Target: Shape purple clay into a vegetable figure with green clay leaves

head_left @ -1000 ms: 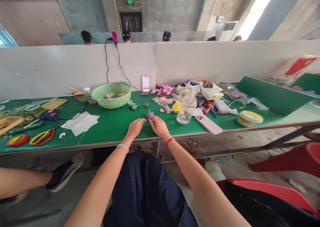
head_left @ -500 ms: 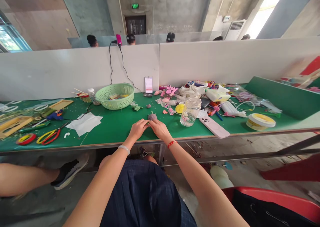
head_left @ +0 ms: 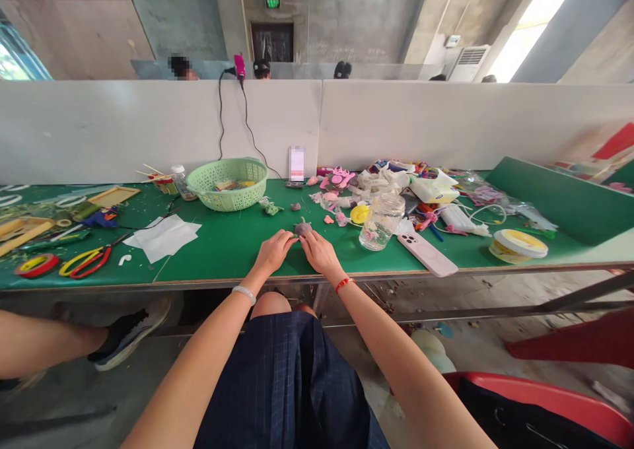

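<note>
A small greyish-purple clay lump (head_left: 302, 227) with a bit of green on it rests at the near middle of the green table. My right hand (head_left: 319, 253) has its fingers closed round the near side of the lump. Beside it, my left hand (head_left: 275, 249) is closed at the fingertips, at the lump's left edge; what it pinches is too small to make out. A smaller purple piece (head_left: 296, 207) and a green clay lump (head_left: 270, 207) lie farther back.
Around me on the green table (head_left: 238, 254) are a green basket (head_left: 228, 201), white paper (head_left: 163, 238), scissors (head_left: 92, 263), a water jar (head_left: 380, 223), a pink phone (head_left: 426, 253) and a yellow tub (head_left: 518, 245). Another person's leg (head_left: 49, 343) is at the lower left.
The camera view has shifted slightly. My fingertips have moved a little apart, the left hand slightly lower and left of the purple lump.
</note>
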`<state>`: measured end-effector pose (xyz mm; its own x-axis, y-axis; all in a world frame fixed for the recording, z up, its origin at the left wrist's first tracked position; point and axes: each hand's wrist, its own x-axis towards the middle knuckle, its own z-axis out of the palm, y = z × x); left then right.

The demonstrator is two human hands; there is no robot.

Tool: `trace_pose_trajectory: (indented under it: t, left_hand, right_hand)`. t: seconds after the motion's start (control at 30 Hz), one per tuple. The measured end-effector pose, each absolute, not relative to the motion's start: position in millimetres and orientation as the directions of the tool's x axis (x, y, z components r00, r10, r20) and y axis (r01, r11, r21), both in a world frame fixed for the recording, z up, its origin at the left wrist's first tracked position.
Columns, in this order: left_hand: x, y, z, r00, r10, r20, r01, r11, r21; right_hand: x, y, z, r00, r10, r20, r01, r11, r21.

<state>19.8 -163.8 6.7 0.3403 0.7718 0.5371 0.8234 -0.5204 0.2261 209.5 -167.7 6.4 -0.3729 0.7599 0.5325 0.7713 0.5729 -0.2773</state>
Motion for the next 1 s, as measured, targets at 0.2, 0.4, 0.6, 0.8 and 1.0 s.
trace_pose_trajectory:
  t: [0.2, 0.4, 0.6, 0.8, 1.0]
  left_hand:
    - [18.2, -163.9, 9.4, 0.296, 0.807, 0.512, 0.818, -0.49, 0.301]
    - [19.5, -161.6, 8.8, 0.256, 0.822, 0.509, 0.818, -0.465, 0.34]
    - [17.9, -160.2, 7.9, 0.231, 0.827, 0.513, 0.799, -0.462, 0.385]
    - [12.5, -155.6, 7.9, 0.122, 0.84, 0.529, 0.68, -0.459, 0.572]
    - [12.6, -151.1, 5.8, 0.016, 0.858, 0.513, 0.561, -0.433, 0.705]
  right_hand:
    - [211.1, -165.2, 3.7, -0.287, 0.787, 0.546, 0.782, 0.521, -0.341]
    - [210.8, -160.1, 3.9, -0.192, 0.847, 0.496, 0.816, 0.418, -0.399]
    - [209.8, -159.3, 3.8, -0.203, 0.857, 0.474, 0.832, 0.406, -0.378]
    - [211.2, -160.9, 1.4, -0.282, 0.82, 0.498, 0.809, 0.482, -0.335]
    - [213.2, -156.3, -2.7, -0.188, 0.835, 0.517, 0.815, 0.426, -0.392]
